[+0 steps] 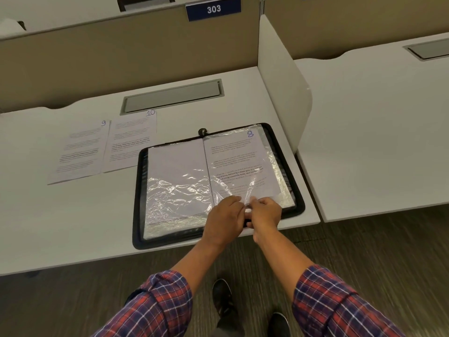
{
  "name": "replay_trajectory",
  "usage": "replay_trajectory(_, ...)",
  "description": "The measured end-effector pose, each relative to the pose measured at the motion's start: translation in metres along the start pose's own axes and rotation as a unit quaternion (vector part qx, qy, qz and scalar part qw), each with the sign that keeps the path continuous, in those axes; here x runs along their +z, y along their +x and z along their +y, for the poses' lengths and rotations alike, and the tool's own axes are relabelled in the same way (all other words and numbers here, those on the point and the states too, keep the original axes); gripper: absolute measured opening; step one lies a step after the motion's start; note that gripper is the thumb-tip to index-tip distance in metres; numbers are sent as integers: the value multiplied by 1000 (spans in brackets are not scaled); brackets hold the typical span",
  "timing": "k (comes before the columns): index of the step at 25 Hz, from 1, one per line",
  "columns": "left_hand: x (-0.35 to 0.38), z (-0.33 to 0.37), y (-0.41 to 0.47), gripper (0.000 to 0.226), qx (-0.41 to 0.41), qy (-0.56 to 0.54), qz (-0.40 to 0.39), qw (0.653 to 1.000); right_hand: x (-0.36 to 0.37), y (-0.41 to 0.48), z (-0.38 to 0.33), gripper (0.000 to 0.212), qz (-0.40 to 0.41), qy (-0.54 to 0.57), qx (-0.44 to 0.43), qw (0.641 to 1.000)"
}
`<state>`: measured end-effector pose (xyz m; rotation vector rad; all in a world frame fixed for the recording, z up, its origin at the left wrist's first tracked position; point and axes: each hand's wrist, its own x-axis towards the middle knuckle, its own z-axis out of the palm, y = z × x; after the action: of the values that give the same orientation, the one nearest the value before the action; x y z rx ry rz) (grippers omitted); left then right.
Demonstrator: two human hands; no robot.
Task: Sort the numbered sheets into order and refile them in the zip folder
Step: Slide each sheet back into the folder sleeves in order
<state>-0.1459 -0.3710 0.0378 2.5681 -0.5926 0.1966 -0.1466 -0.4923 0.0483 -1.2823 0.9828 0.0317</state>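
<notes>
Zip folder lay open on desk; sheet 8 sat in its right-hand plastic sleeve. Left hand and right hand pinched the sleeve's near edge. Left of folder, side by side: sheet 9, sheet 10.

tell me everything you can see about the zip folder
The zip folder is black with a zip border, lying open and flat near the front right corner of the white desk. Its zip pull sits at the top centre. Inside are crinkled, shiny clear sleeves; the right sleeve holds the sheet marked 8. The left hand and right hand pinch that sleeve's lower edge.
</notes>
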Motion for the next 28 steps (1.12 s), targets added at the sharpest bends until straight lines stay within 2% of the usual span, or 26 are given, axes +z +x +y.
replay_trajectory(5, 1, -3, -2, 15, -14, -27, 2, 1000, 2, 5, -6, 19, -26, -41, -3, 999)
replay_trajectory(8, 2, -4, -4, 20, -30, -47, -9, 998, -16, 1, -5, 22, -61, -22, 6, 998)
replay_trajectory(10, 1, -2, -4, 22, -28, -45, -8, 999, -31, -2, -4, 24, -37, -16, -14, 999)
replay_trajectory(15, 3, 4, -4, 20, -50, -52, 2, 997, -52, 8, -12, 27, 87, -23, -76, 993)
replay_trajectory(18, 4, 8, -3, 16, -54, -62, 3, 997, -53, 17, -23, 36, 48, -60, -66, 995)
replay_trajectory(21, 6, 8, -1, 16, -58, -52, -13, 997, -52, 28, -30, 29, 0, -144, -75, 987)
replay_trajectory(25, 11, 5, -1, 22, -43, -5, -57, 997, -50, 32, -29, 31, 16, -206, -141, 968)
replay_trajectory(28, 5, 7, 4, 27, -117, -62, -77, 988, -41, 24, -31, 27, 2, -199, -207, 958)
